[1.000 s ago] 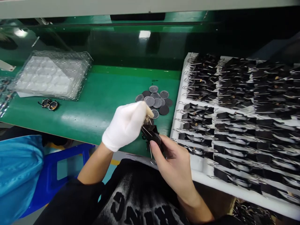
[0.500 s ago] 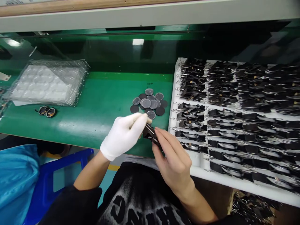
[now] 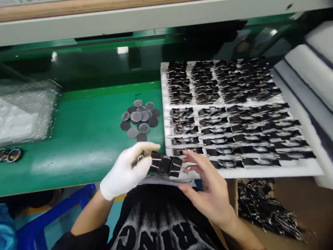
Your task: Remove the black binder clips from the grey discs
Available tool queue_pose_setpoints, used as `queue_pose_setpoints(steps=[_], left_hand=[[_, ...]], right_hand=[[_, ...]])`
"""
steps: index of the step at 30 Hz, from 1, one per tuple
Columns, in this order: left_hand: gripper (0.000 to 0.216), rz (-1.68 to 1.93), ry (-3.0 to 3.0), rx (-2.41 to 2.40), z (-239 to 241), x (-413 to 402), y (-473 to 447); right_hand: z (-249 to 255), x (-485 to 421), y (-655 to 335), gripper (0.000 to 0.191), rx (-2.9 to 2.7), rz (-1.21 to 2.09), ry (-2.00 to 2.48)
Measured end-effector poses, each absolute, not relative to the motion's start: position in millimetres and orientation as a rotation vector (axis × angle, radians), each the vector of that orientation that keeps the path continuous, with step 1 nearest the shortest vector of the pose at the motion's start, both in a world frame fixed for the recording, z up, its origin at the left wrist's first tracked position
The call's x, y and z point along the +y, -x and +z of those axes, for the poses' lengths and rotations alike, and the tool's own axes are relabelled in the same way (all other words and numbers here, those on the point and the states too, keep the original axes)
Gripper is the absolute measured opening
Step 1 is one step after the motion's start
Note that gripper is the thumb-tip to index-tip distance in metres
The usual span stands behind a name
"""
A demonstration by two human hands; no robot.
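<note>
Holding a dark clipped piece (image 3: 164, 165) just above the near edge of a green worktable (image 3: 83, 139), a worker is seen from a head-worn camera, looking down on both hands. The left hand (image 3: 127, 170), in a white glove, has thumb and fingers closed on the piece's left end, where a black binder clip sits; part of its wire handle shows between the gloved fingers. A second black clip grips the other end, with a dark, rounded part between the two. The bare right hand (image 3: 212, 192) is spread beside that second clip, its thumb well apart from the curved fingers; whether a fingertip touches the clip's wire handle cannot be told.

Beyond the hands, round discs (image 3: 136, 117), some grey and some black, lie overlapping in a loose cluster. To the right, a white tray (image 3: 260, 172) carries close rows of clipped black pieces (image 3: 218, 140). Below it, a brown carton (image 3: 288, 194) contains a tangled heap of black clips (image 3: 265, 208). At the far left are clear plastic trays (image 3: 18, 121) and, just in front of them, a pair of round, dark-centred items (image 3: 13, 155). A blue stool (image 3: 59, 208) stands below the table's edge.
</note>
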State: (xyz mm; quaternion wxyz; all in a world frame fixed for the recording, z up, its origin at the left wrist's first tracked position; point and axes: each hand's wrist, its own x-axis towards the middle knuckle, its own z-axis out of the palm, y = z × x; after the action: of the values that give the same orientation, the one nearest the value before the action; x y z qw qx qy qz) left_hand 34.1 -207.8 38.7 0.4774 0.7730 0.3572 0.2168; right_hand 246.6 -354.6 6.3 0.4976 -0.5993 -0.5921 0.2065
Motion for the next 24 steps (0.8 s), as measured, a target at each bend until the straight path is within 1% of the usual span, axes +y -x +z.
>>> queue_pose_setpoints(steps=[2,3,5,7,9,11,13,15,17,19,22,24], left_hand=[[0.037,0.503,-1.99,0.698,31,-216,-39],[0.04,0.488,-2.045,0.601,27,-220,-42],[0.044,0.471,-2.152,0.421,19,-225,-48],[0.046,0.493,-2.293,0.325,12,-229,-54],[0.042,0.555,-2.467,0.313,8,-231,-60],[0.035,0.629,-2.633,0.361,6,-234,-67],[0.03,0.684,-2.756,0.459,7,-239,-74],[0.028,0.705,-2.838,0.612,8,-245,-80],[0.027,0.722,-2.879,0.772,8,-252,-85],[0.028,0.767,-2.891,0.876,6,-256,-87],[0.027,0.825,-2.879,0.966,4,-259,-90],[0.023,0.795,-2.875,0.962,6,-259,-92]], right_hand=[[3,-368,-251,0.059,-1.307,0.661,1.512],[2,-374,-254,0.053,-1.289,0.677,1.548],[2,-382,-262,0.042,-1.327,0.598,1.583],[5,-385,-270,0.04,-1.435,0.421,1.553],[7,-384,-279,0.048,-1.578,0.203,1.485],[9,-381,-285,0.05,-1.718,-0.019,1.478],[8,-378,-290,0.042,-1.789,-0.2,1.554],[5,-375,-294,0.031,-1.813,-0.301,1.646],[2,-373,-296,0.028,-1.832,-0.32,1.685],[-1,-372,-298,0.029,-1.828,-0.323,1.709],[-4,-373,-298,0.029,-1.775,-0.324,1.725],[-4,-375,-299,0.027,-1.745,-0.334,1.703]])
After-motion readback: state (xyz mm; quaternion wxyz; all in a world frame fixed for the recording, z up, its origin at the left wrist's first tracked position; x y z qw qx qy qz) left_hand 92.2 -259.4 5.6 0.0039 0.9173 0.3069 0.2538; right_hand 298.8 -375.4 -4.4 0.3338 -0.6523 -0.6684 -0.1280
